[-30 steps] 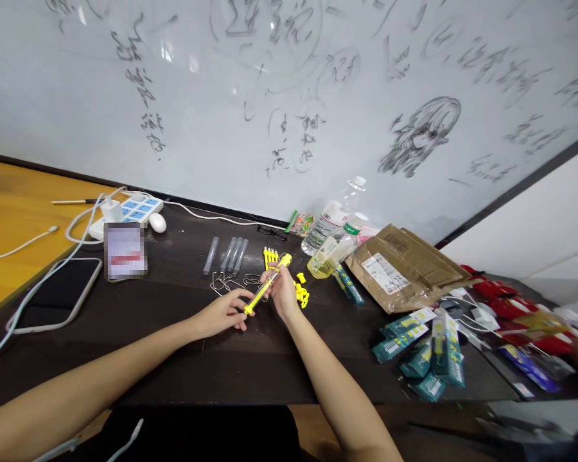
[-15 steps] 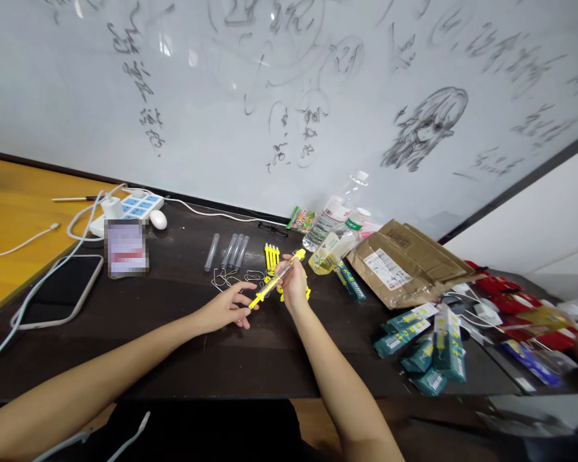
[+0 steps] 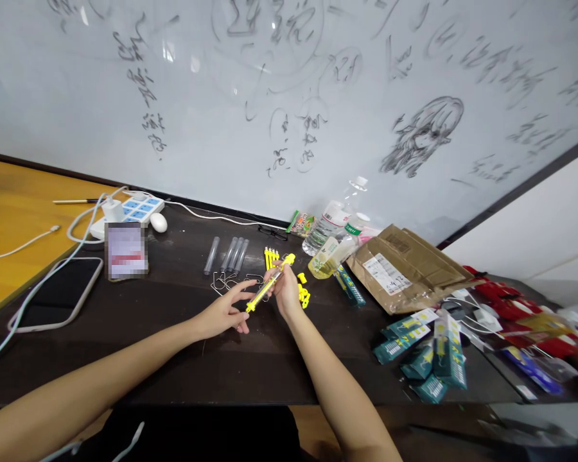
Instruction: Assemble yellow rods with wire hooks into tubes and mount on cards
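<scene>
My right hand (image 3: 288,294) is closed around a clear tube with yellow ends (image 3: 271,281), which looks like a spring scale. The tube slants from upper right down to lower left. At its lower end is my left hand (image 3: 226,310), fingers apart, the thumb side close to the yellow tip; whether it touches is unclear. Behind the hands lie several bent metal hooks (image 3: 220,282), partly covered by my fingers. Several clear tubes (image 3: 212,255) and upright yellow rods (image 3: 271,256) are laid out farther back. Small yellow pieces (image 3: 303,294) lie right of my right hand.
Bottles (image 3: 334,228), a snack packet (image 3: 300,222) and a cardboard package (image 3: 399,269) stand or lie at the back right. Green boxes (image 3: 447,350) are piled at right. A phone (image 3: 60,292), a power strip (image 3: 142,208) and cables lie left. A whiteboard (image 3: 197,128) rises behind the table.
The tube and my right hand have shifted slightly left and down. More of the small yellow pieces now shows beside the right hand. My left hand stays near the tube's lower end.
</scene>
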Action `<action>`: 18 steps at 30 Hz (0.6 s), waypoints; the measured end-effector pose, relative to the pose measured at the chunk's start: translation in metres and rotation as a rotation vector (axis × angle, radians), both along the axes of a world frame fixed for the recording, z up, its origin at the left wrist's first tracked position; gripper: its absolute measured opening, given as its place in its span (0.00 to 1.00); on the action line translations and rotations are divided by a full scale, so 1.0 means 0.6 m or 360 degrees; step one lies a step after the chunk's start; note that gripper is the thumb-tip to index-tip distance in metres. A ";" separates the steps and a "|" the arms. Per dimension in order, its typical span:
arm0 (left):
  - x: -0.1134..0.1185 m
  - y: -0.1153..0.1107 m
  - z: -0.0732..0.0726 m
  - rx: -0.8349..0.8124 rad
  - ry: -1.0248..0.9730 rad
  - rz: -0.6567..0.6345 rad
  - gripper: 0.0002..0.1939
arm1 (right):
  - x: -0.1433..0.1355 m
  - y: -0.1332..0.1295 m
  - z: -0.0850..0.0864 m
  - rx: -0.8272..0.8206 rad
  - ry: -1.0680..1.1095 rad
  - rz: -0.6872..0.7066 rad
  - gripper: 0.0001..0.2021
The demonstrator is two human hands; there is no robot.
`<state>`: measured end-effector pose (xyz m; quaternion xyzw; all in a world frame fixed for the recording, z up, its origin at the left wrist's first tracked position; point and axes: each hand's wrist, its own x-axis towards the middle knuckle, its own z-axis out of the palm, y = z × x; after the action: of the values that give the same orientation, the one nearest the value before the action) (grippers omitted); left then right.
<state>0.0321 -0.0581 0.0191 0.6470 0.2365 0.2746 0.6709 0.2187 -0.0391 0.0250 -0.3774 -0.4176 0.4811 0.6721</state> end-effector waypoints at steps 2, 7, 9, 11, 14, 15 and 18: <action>0.001 -0.001 0.001 0.0022 -0.0015 -0.0042 0.36 | 0.020 0.003 0.010 0.0045 0.0042 -0.0115 0.19; 0.002 -0.003 0.002 0.0026 -0.0035 -0.0089 0.36 | 0.052 0.009 0.022 0.0148 0.0108 -0.0257 0.17; 0.002 -0.002 0.001 0.0052 -0.0033 -0.0022 0.35 | 0.040 0.009 0.015 0.0099 0.0110 -0.0201 0.18; 0.002 -0.002 0.001 0.0079 -0.0036 0.0048 0.36 | 0.019 0.006 0.005 0.0039 0.0084 -0.0093 0.19; 0.002 -0.004 0.000 0.0097 -0.0044 0.0053 0.36 | -0.002 0.001 -0.001 0.0004 0.0033 0.0041 0.19; 0.003 -0.005 0.000 0.0095 -0.0042 0.0037 0.36 | -0.002 0.000 0.001 0.0003 0.0031 0.0048 0.18; 0.004 -0.009 0.000 0.0077 -0.0028 -0.0019 0.36 | 0.021 0.002 0.015 0.0043 0.0067 -0.0082 0.18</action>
<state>0.0344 -0.0633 0.0190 0.6620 0.2201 0.2818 0.6587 0.2314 -0.0380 0.0342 -0.3688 -0.3999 0.4659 0.6979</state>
